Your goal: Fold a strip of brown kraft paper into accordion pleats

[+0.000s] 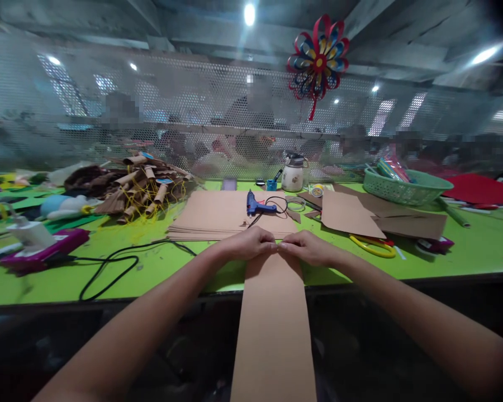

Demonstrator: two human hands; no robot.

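Observation:
A long brown paper strip (273,324) hangs from the green table (151,268) over its front edge toward me. My left hand (251,243) and my right hand (308,247) pinch the strip's far end side by side, fingertips almost touching at the middle. Just beyond them lies a stack of brown paper sheets (222,215) with a blue glue gun (257,205) resting on it, its black cord trailing left across the table.
A pile of rolled brown paper pieces with yellow string (145,190) lies at the left. Brown sheets (352,215), yellow scissors (373,245) and a green basket (402,187) are at the right. A mesh screen with a paper pinwheel (317,60) stands behind; people sit beyond it.

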